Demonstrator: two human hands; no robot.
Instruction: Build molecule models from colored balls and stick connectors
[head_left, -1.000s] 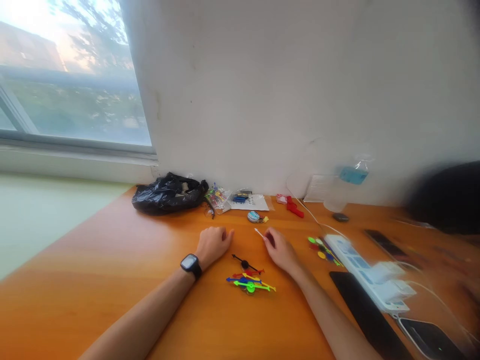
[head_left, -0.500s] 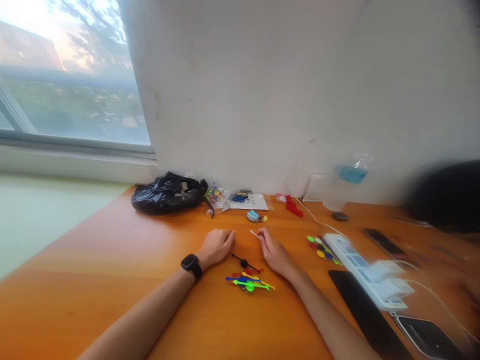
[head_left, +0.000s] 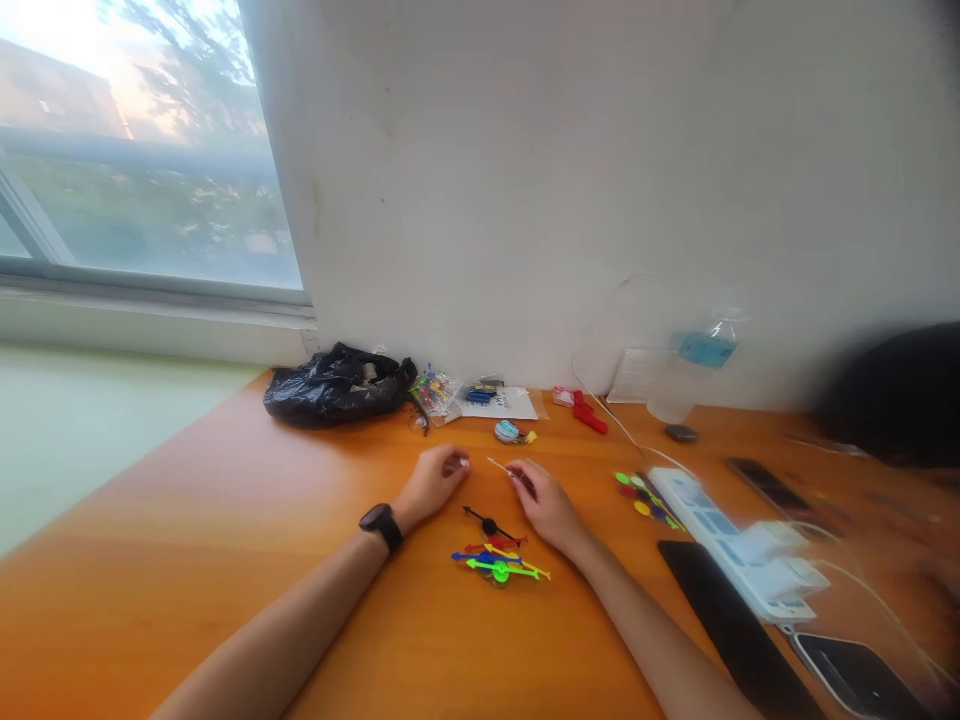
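Note:
Between the fingertips of my left hand [head_left: 433,484] is a small white piece [head_left: 464,462], too small to make out fully; a black watch is on that wrist. My right hand [head_left: 546,505] pinches a thin white arrow [head_left: 496,464], its tip pointing left toward my left hand. The two hands are a short way apart above the table. Nearer to me lie several arrow spinners: a black arrow spinner [head_left: 489,526], and below it an overlapping group of red, blue, yellow and a green arrow spinner [head_left: 501,572].
A black plastic bag [head_left: 337,388], small clear packets [head_left: 436,392] and a round tin-like item [head_left: 508,432] stand toward the wall. At right are coloured discs [head_left: 641,507], a white power strip [head_left: 720,530] with cables, a bottle [head_left: 673,400] and a blurred person.
My left hand has turned and now shows a small white piece at its fingertips. My right hand has tilted, bringing the white arrow slightly left. The spinners have stayed put.

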